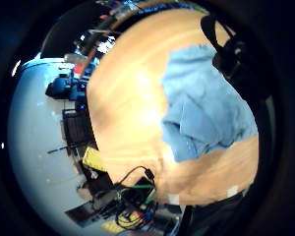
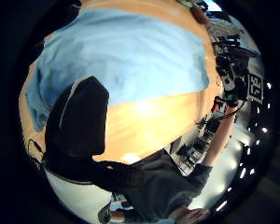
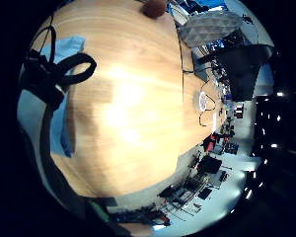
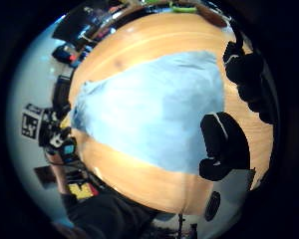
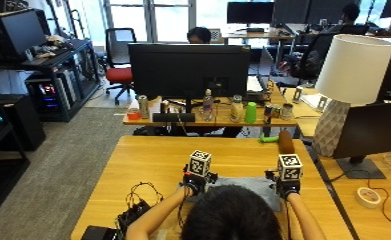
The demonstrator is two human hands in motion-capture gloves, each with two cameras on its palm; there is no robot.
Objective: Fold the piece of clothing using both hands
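Clothing (image 5: 248, 186), light blue-grey, lies spread flat on the wooden table (image 5: 162, 160).

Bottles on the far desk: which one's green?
The opaque green bottle, standing right of the black monitor; its neighbours in the row look clear or silvery.

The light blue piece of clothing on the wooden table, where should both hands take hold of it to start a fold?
Probably at its two corners on the far side from the person, one hand each. The light blue piece of clothing lies spread fairly flat on the wooden table, so its edges are free to pinch. The left hand and right hand sit above opposite ends; lower them from above.
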